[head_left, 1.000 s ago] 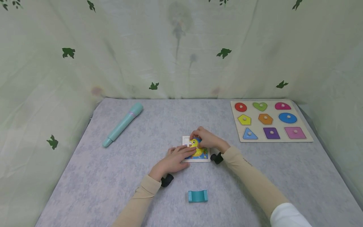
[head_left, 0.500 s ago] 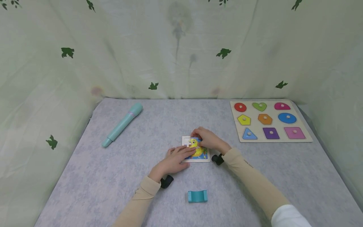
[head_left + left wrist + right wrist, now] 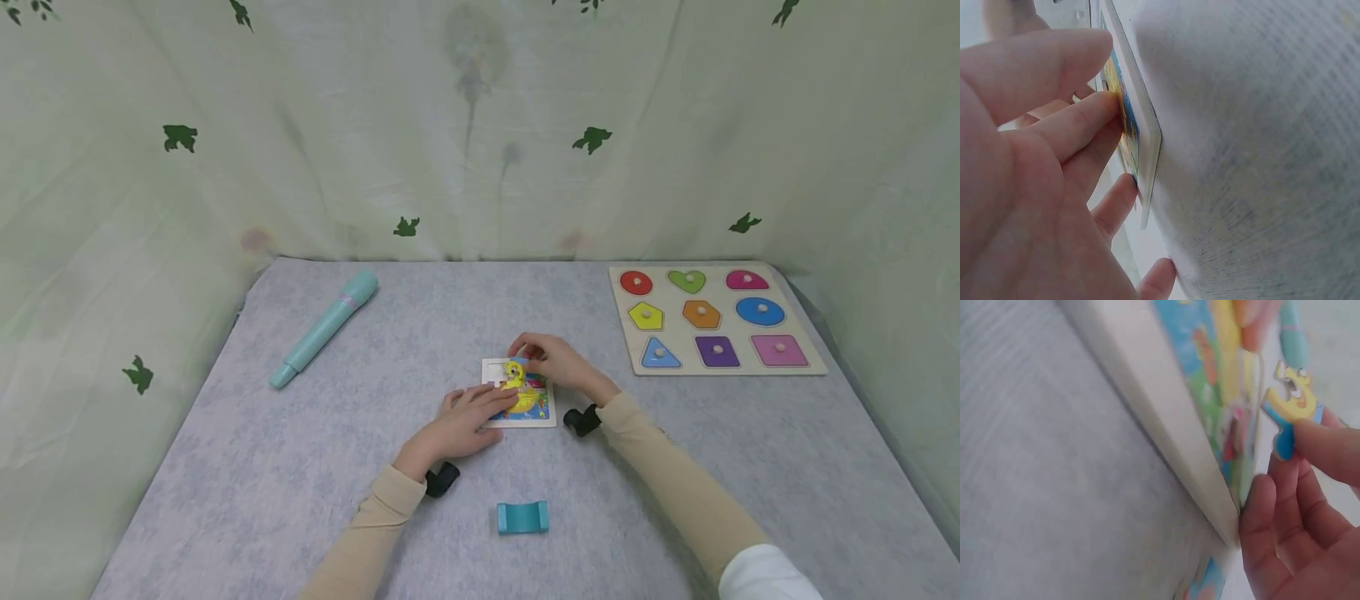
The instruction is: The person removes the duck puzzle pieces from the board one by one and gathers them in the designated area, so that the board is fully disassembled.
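Note:
A small jigsaw board (image 3: 525, 424) with a pale frame and a yellow duck picture lies mid-table. My left hand (image 3: 467, 419) rests on its left side, fingers extended, with fingertips on the picture in the left wrist view. Over the board's upper right, my right hand (image 3: 561, 364) pinches a jigsaw piece (image 3: 1297, 406) between thumb and fingers. The piece shows part of the yellow duck's face with blue edges. In the right wrist view it is tilted and raised off the board. My left fingers cover part of the picture.
A teal microphone-shaped tube (image 3: 322, 333) lies back left. At back right lies a wooden shape board (image 3: 675, 363) with colourful knobbed pieces. Nearer me sits a teal curved block (image 3: 522, 518). A blurred blue piece (image 3: 1210, 581) appears beyond the board in the right wrist view.
My right hand has risen and shifted slightly right, lifting the jigsaw piece and baring a reddish patch of the board beneath. My left hand has stayed in place.

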`<state>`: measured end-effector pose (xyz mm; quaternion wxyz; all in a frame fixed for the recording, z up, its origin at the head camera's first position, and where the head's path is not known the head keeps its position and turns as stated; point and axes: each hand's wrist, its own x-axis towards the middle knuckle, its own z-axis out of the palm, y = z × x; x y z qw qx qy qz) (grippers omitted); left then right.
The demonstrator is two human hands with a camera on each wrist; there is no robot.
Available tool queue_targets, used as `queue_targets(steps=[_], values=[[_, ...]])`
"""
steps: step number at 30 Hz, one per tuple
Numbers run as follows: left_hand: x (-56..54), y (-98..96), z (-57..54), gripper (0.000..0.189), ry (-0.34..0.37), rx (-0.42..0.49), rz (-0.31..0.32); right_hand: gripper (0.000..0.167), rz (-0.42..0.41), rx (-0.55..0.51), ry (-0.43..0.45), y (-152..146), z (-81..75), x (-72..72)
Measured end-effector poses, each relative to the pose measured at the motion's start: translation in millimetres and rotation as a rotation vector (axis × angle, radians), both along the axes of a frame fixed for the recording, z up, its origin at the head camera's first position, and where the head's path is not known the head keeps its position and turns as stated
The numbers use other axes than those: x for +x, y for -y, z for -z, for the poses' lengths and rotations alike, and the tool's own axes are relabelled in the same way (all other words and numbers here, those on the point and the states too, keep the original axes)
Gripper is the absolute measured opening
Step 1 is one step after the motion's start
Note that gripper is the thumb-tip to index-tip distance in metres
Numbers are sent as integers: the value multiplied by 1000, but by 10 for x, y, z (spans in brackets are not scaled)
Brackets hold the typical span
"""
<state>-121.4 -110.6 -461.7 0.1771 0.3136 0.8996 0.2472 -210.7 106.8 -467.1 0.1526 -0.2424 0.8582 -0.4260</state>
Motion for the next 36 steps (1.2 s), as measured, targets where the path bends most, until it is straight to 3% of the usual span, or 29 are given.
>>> queue_targets(steps=[6, 12, 19, 27, 36], values=[[-4, 2, 13, 53, 8, 10, -2, 18, 42, -136, 52, -255, -38, -4], [4, 4, 18, 53, 13, 15, -11, 19, 129, -105, 60, -568, -157, 51], [13, 4, 18, 53, 6, 34, -12, 13, 181, 25, 22, -924, -128, 43], [14, 3, 38, 53, 9, 39, -15, 13, 151, 197, 39, -956, -107, 57], [22, 3, 44, 53, 10, 50, -16, 7, 148, 451, -147, -808, -112, 92]])
